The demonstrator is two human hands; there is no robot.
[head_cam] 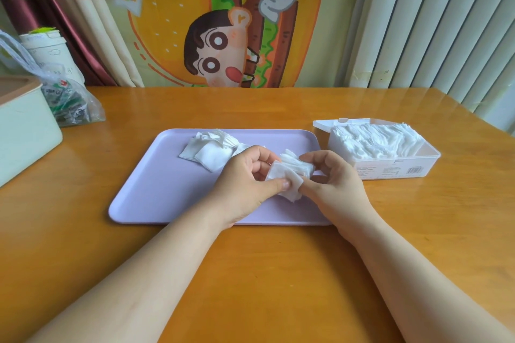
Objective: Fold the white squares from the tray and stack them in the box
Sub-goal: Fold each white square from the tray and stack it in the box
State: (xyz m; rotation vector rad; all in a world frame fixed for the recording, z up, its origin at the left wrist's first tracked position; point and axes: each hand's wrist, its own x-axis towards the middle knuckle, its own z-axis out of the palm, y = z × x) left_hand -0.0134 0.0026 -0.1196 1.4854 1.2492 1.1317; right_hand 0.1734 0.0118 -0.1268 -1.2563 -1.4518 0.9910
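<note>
Wooden tabletop (pixel 250 264), cartoon hanging (pixel 172 44) behind. Above lilac tray (pixel 156 189), left hand (pixel 245 175) and right hand (pixel 337 178) pinch bundle of white squares (pixel 291 171) between them, fingers curled. Loose squares (pixel 207 152) lie at tray's far side; open box (pixel 395 168), nearly full, stands right of tray.

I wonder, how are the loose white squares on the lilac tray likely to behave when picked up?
Probably floppy: the bundle pinched between the left hand and right hand bends and fans out. Likely very light and thin; the white squares on the tray lie overlapped with lifted corners, so a neighbour may drag along.
</note>
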